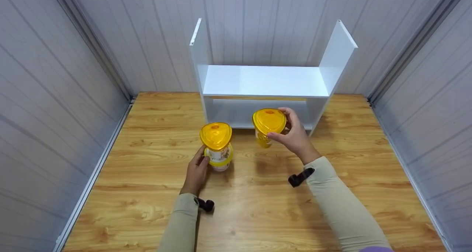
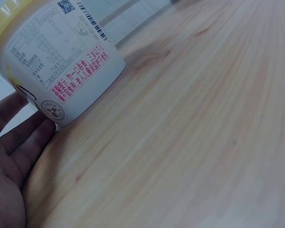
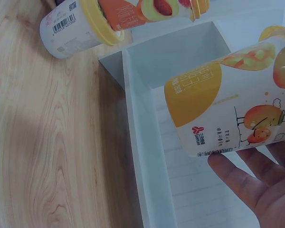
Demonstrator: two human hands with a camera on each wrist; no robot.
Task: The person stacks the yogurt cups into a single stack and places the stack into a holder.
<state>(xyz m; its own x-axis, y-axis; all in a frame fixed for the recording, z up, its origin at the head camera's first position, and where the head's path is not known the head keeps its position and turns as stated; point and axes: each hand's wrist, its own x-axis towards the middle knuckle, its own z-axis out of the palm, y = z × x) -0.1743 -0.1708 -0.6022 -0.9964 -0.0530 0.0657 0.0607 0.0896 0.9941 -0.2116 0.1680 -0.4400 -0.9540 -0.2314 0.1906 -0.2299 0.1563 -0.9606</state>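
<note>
Wood-grained table (image 1: 239, 215) is topped by a white shelf (image 1: 265, 80), upper centre; just in front, a roughly upright cup (image 1: 269, 122) is held up by the nearer right hand (image 1: 296, 137); leftward, two stacked cups (image 1: 218, 145) are gripped by the left hand (image 1: 196, 172).

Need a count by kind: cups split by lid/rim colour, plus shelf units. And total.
Amber-lidded cups: 2
Yellow-rimmed cup: 1
White shelf unit: 1
Total: 4
</note>
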